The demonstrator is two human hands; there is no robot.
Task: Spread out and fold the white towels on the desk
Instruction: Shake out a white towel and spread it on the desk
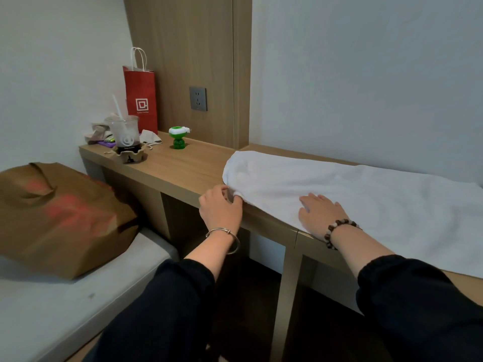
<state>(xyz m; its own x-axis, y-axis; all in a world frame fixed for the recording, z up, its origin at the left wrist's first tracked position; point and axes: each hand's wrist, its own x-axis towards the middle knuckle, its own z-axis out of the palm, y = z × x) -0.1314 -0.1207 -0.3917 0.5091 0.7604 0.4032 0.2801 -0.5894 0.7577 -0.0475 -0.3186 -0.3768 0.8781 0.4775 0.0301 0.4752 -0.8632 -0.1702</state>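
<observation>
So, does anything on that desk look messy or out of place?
Mostly the towel: its left end is rumpled and curled, not flat, where the left hand pinches it. Crumpled paper lies by the cup.

Soft, even indoor light fills the room, rather dim, leaving a cool bluish cast on the walls (pixel 366 74). Shadows are faint, deepest under the counter (pixel 183 165). The white towel (pixel 366 199) is brightest, its texture washed out. Everything looks slightly soft; the brown bag (pixel 65 218) at near left is smeared, and the wide lens bows lines toward the edges
</observation>
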